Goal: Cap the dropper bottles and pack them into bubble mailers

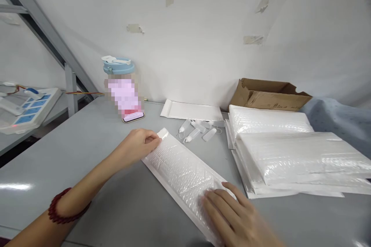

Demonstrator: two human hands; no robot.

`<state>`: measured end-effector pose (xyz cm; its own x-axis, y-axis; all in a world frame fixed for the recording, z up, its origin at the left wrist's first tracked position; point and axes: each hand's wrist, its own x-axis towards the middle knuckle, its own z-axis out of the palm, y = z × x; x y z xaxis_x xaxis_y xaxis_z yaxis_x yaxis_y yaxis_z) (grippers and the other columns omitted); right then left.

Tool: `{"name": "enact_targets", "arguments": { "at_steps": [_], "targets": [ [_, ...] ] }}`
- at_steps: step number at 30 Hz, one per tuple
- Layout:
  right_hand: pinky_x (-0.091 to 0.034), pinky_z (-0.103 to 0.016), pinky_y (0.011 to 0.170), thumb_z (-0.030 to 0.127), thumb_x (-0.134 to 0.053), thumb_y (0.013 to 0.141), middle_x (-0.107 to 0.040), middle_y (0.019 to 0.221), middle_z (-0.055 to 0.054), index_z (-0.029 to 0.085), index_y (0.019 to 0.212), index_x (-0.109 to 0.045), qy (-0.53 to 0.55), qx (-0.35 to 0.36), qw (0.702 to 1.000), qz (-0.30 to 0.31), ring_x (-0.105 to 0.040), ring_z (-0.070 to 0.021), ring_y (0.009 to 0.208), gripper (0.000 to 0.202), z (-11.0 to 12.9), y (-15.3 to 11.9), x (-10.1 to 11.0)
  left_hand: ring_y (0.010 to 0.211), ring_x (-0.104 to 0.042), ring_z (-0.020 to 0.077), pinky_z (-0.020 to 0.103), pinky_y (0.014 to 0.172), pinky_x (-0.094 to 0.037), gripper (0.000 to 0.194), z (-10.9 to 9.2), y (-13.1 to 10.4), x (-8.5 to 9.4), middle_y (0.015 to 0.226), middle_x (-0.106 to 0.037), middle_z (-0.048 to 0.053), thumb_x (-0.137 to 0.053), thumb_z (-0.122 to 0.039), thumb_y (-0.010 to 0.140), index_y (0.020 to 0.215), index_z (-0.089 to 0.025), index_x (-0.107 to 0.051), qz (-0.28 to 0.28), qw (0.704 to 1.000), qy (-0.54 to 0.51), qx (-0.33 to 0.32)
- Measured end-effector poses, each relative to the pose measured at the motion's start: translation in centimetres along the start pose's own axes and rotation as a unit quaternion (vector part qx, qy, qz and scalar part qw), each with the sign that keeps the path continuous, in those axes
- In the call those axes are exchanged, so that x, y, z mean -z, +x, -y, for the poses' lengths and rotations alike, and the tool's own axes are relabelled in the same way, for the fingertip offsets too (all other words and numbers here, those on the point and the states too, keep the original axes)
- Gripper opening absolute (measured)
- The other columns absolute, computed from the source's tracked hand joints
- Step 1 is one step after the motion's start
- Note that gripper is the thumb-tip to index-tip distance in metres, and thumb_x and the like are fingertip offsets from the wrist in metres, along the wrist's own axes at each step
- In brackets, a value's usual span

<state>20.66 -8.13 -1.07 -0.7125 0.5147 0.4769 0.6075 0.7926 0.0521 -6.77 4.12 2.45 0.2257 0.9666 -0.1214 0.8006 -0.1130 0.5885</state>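
Observation:
A white bubble mailer (182, 171) lies slantwise on the grey table in front of me. My left hand (142, 142) pinches its far left corner, beside the flap end. Across the near end rests my right hand (232, 212), palm down, its fingers stretched out on the bubbled surface; nothing is gripped in it. Just beyond the mailer, several small clear plastic bottles (193, 135) with white caps lie in a loose group. Behind them a flat white mailer (193, 111) is set along the wall.
To the right, a pile of white bubble mailers (290, 154) stands before an open cardboard box (272, 98). A phone (133, 117) leans against a blue-lidded bottle (118, 65) at the back left. A white keypad device (31, 110) sits on the far left surface (55, 112).

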Motion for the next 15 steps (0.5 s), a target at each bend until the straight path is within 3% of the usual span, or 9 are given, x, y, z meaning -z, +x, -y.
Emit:
{"name": "enact_targets", "arguments": {
  "at_steps": [2, 4, 6, 10, 13, 15],
  "targets": [
    [-0.051, -0.041, 0.082, 0.041, -0.038, 0.097, -0.072, 0.100, -0.014, 0.009, 0.109, -0.063, 0.009, -0.007, 1.000, 0.027, -0.067, -0.0256, 0.087, 0.042, 0.0, 0.1, -0.3, 0.062, -0.062, 0.0186, 0.025, 0.053, -0.046, 0.034, 0.0, -0.1, -0.1, 0.066, -0.068, 0.002, -0.050, -0.044, 0.079, 0.079, -0.017, -0.070, 0.032, 0.999, -0.030, 0.029],
    [-0.052, -0.044, 0.079, 0.060, -0.046, 0.087, -0.068, 0.109, -0.020, 0.008, 0.114, -0.061, 0.008, -0.022, 0.998, 0.055, -0.065, -0.0309, 0.093, 0.060, 0.1, 0.2, -0.7, 0.063, -0.061, 0.0183, 0.024, 0.053, -0.045, 0.034, -0.2, -0.2, -0.1, 0.067, -0.067, 0.003, -0.051, -0.046, 0.079, 0.081, -0.017, -0.070, 0.065, 0.995, -0.057, 0.039],
    [-0.051, -0.050, 0.080, 0.068, -0.049, 0.080, -0.060, 0.121, -0.028, 0.006, 0.122, -0.055, 0.003, -0.034, 0.997, 0.072, -0.059, -0.0393, 0.107, 0.075, 0.3, 0.1, -1.1, 0.061, -0.059, 0.0172, 0.024, 0.053, -0.043, 0.032, -0.3, -0.4, -0.2, 0.065, -0.065, 0.002, -0.054, -0.046, 0.077, 0.079, -0.018, -0.069, 0.102, 0.991, -0.080, 0.036],
    [-0.045, -0.063, 0.086, 0.067, -0.047, 0.082, -0.040, 0.138, -0.035, 0.004, 0.140, -0.035, 0.012, -0.046, 0.991, 0.122, -0.035, -0.0489, 0.130, 0.086, 0.6, 0.1, -1.5, 0.052, -0.051, 0.0139, 0.022, 0.048, -0.039, 0.030, -0.9, -0.9, -0.6, 0.057, -0.054, -0.001, -0.060, -0.047, 0.073, 0.066, -0.018, -0.064, 0.180, 0.976, -0.122, 0.014],
    [-0.042, -0.067, 0.087, 0.062, -0.051, 0.082, -0.034, 0.141, -0.037, 0.003, 0.144, -0.025, 0.031, -0.061, 0.985, 0.156, -0.029, -0.0505, 0.133, 0.089, 0.7, 0.1, -1.3, 0.051, -0.049, 0.0127, 0.022, 0.047, -0.038, 0.027, -1.4, -1.4, -1.2, 0.058, -0.051, -0.003, -0.064, -0.044, 0.072, 0.068, -0.018, -0.061, 0.247, 0.956, -0.157, 0.003],
    [-0.042, -0.068, 0.087, 0.063, -0.052, 0.080, -0.032, 0.141, -0.038, 0.003, 0.145, -0.021, 0.032, -0.072, 0.984, 0.161, -0.027, -0.0515, 0.133, 0.094, 0.7, 0.1, -1.3, 0.054, -0.050, 0.0126, 0.022, 0.049, -0.040, 0.023, -1.7, -1.7, -1.6, 0.062, -0.052, -0.002, -0.065, -0.040, 0.073, 0.073, -0.017, -0.061, 0.322, 0.925, -0.202, -0.008]
  ]
}}
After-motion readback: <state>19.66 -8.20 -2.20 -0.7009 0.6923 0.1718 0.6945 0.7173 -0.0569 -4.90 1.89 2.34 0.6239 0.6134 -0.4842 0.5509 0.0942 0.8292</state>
